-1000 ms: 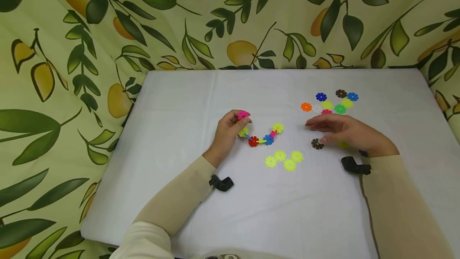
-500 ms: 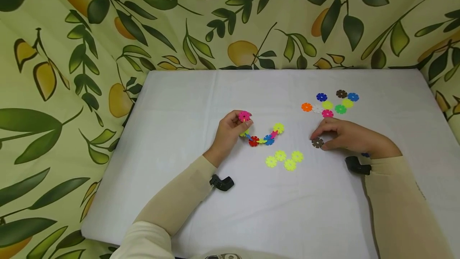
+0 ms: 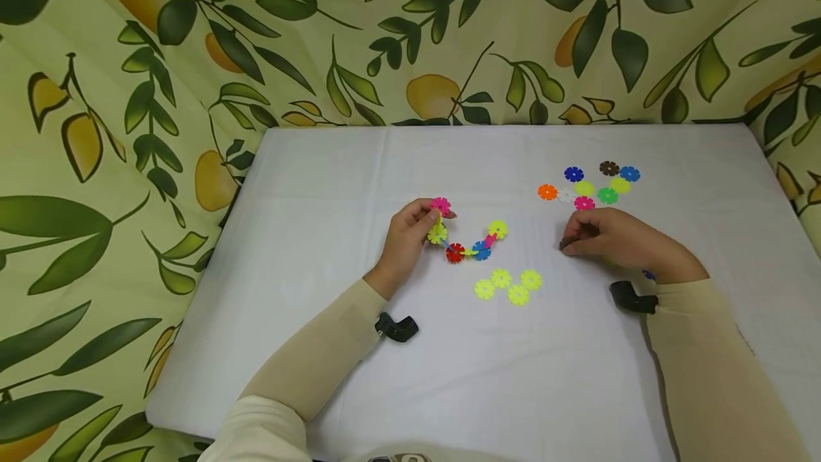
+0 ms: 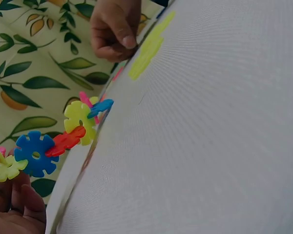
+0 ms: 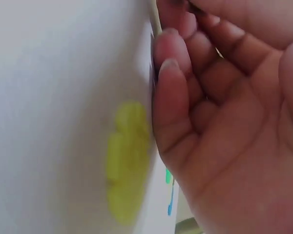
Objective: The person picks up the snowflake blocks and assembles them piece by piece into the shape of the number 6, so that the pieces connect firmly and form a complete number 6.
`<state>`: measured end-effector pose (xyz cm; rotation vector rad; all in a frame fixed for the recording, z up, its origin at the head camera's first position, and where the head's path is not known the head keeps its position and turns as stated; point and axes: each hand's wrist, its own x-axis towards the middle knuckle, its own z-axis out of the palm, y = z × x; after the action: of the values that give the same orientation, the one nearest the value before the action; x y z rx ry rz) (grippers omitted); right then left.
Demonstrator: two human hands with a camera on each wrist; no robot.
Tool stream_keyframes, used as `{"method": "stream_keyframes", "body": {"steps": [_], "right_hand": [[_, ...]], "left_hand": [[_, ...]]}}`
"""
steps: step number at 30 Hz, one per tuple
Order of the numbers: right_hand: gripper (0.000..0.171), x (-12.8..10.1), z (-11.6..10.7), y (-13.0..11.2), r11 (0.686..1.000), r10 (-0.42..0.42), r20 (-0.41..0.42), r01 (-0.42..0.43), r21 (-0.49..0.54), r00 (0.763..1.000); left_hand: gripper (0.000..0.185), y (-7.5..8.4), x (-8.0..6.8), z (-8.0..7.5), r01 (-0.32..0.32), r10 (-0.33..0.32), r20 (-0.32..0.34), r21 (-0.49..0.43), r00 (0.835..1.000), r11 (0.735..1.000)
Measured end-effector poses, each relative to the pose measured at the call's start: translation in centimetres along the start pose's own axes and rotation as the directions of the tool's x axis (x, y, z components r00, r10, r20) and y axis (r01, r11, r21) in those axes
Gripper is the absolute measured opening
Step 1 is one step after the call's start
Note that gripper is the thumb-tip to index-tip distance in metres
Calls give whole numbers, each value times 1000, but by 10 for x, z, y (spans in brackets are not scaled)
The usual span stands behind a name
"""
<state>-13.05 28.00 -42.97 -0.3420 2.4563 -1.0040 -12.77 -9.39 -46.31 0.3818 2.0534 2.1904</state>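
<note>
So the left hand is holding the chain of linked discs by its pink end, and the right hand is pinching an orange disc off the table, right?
Not quite. The left hand does hold the chain by its pink end, but the right hand pinches a brown disc, as the head view shows. The orange disc lies untouched in the loose group behind.

— Where do your cameras sit?
— My head view looks down from the near edge across the white table [image 3: 359,184]. My wrist views sit low, very close; both catch the yellow discs [image 4: 147,48] the head view shows.

beige sleeves [image 3: 321,355], black wrist cameras [image 3: 395,326]
</note>
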Motion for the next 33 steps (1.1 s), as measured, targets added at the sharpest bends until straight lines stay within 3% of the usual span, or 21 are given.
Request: {"method": "stream_keyframes", "body": {"steps": [4,7,14,20,27,33], "right_hand": [[12,0,3,-8,999,17,-93,-13,44,995],[18,-1,7,-18,990,5,-153,17,138,988],[17,1,26,-51,918,-59,-184,126,375,981],[17,10,49,-71,808,-72,-177,162,567,982],[18,17,71,-88,656,-67,-100,119,746,993],[15,18,81,-98,494,-2,-159,140,858,987]], "left_hand": [[19,-1,-1,2,-43,43,-1,8,999,999],[16,-1,-2,3,-75,75,1,32,997,997],[14,0,-4,6,-140,139,11,34,990,990],[15,0,-3,7,-207,206,29,55,978,977],[15,3,-3,8,-327,321,76,94,944,940],[15,3,-2,9,-395,386,98,93,917,914]]}}
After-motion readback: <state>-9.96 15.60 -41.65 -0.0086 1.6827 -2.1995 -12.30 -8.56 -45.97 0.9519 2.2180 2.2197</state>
